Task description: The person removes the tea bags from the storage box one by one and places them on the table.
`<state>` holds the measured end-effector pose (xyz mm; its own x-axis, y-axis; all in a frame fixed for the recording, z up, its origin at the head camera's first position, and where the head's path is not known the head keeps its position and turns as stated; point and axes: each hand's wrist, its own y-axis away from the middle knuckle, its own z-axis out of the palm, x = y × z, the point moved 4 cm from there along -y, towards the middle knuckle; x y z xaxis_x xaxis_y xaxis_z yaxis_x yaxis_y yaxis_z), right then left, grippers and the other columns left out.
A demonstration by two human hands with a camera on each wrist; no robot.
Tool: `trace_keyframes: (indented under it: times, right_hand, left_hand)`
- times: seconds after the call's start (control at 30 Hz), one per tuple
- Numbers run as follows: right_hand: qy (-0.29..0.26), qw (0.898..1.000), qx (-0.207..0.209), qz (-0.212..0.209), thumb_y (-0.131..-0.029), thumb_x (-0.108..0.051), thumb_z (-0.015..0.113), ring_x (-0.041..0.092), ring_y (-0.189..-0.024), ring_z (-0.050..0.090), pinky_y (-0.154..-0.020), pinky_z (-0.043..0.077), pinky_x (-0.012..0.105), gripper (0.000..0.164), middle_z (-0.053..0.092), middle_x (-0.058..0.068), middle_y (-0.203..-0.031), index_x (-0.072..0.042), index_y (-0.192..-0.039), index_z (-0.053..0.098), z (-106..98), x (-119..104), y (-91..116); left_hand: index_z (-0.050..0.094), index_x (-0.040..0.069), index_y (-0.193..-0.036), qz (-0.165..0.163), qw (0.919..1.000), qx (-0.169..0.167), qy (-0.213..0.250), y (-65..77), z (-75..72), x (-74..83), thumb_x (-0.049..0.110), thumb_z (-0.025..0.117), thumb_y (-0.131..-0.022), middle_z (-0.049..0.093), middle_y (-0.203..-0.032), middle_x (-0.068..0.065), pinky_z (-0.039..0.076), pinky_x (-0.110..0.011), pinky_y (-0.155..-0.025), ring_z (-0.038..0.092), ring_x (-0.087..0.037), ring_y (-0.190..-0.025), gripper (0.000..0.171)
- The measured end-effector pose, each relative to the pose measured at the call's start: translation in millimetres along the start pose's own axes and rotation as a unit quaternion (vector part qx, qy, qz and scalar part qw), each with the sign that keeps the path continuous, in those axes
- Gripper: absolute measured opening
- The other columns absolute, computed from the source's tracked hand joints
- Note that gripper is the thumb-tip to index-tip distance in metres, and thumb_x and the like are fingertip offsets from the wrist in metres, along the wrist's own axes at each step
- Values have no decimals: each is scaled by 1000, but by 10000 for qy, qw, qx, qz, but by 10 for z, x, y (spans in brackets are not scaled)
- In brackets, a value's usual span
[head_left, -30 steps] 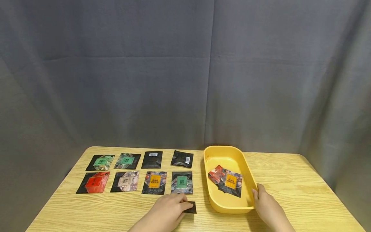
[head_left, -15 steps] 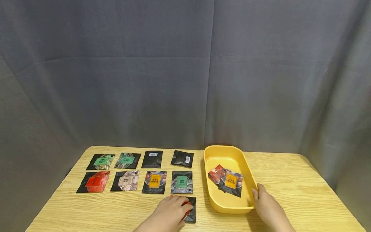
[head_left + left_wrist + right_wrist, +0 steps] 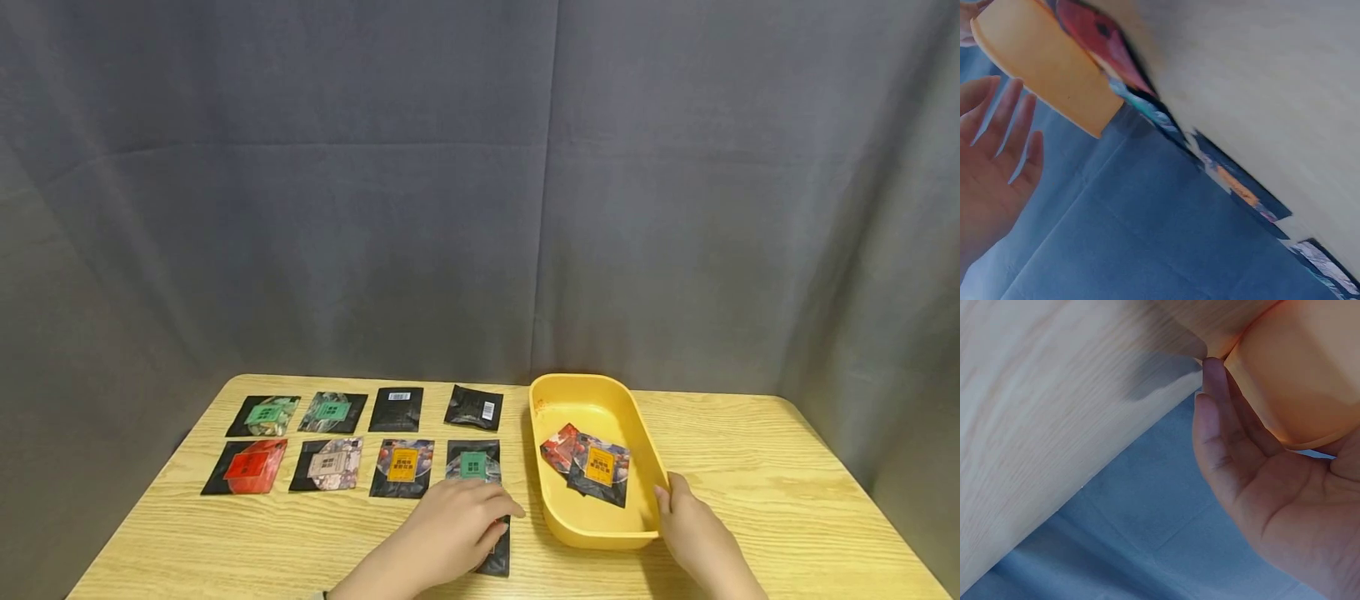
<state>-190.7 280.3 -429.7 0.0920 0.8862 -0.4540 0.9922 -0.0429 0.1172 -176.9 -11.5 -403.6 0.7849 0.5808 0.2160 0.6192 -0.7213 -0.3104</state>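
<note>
My left hand (image 3: 453, 533) hovers over a black sachet with a red label (image 3: 497, 557), fingers loosely spread and holding nothing. That sachet lies flat on the table, mostly covered by the hand in the head view; its red face (image 3: 1100, 37) shows in the left wrist view. Just beyond it, a green-labelled sachet (image 3: 472, 461) is partly overlapped by my fingers. My right hand (image 3: 697, 533) grips the near right corner of a yellow tray (image 3: 596, 540), thumb at the rim and fingers along the outer wall. Inside the tray are a red sachet (image 3: 558, 446) and an orange-labelled sachet (image 3: 600, 471).
Left of the tray, sachets lie in two rows. The near row includes red (image 3: 243, 467), pink (image 3: 327, 464) and orange-labelled (image 3: 402, 468) ones. Behind are green-labelled ones (image 3: 262, 415) and black barcoded ones (image 3: 395, 408). A grey curtain (image 3: 420, 250) hangs behind the table.
The red-labelled sachet has gone from tilted under my left fingers to flat on the table. My left hand has let go and its fingers have opened. The right hand stays on the tray.
</note>
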Motion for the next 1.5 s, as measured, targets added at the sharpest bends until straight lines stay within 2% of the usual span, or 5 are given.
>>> trace_keyframes:
  times: [0.33, 0.6, 1.2, 1.37, 1.5]
  right_hand:
    - [1, 10000, 27, 10, -109, -22, 31, 57, -112, 54, -87, 47, 65, 52, 50, 45, -124, 21, -137, 30, -1, 43, 16]
    - [-75, 9999, 59, -65, -109, -20, 31, 55, -110, 56, -85, 49, 63, 49, 53, 44, -120, 21, -136, 30, -3, 37, 26]
    - [-154, 9998, 83, -138, -108, -20, 31, 55, -111, 55, -84, 49, 64, 49, 54, 42, -122, 19, -138, 31, -21, -2, 21]
    - [-266, 9993, 59, -261, -108, -16, 31, 41, -83, 66, -66, 55, 50, 46, 63, 33, -97, 22, -134, 32, -14, 5, 48]
    - [-445, 9986, -3, -291, -108, -13, 31, 21, -64, 55, -54, 49, 33, 45, 57, 12, -76, 24, -133, 32, -6, 4, 62]
  left_hand:
    - [70, 25, -120, 182, 9998, 30, 11, -431, -17, 90, 20, 66, -97, 64, -122, 12, 44, -30, -103, 55, -9, -119, 24]
    - [67, 25, -126, 325, 9992, -245, 17, -719, 56, 157, 24, 64, -99, 59, -132, 10, 38, -30, -109, 50, -11, -129, 27]
    - [63, 27, -132, -243, 9963, -793, 222, -1350, 263, 260, 26, 63, -99, 59, -133, 13, 42, -25, -102, 53, -8, -124, 34]
    - [61, 29, -135, -300, 9946, -994, 58, -1462, 386, 308, 30, 62, -99, 56, -136, 13, 42, -32, -105, 51, -7, -126, 36]
    - [58, 31, -137, -482, 9925, -1117, 104, -1519, 479, 292, 32, 62, -99, 53, -139, 13, 41, -35, -107, 49, -6, -127, 38]
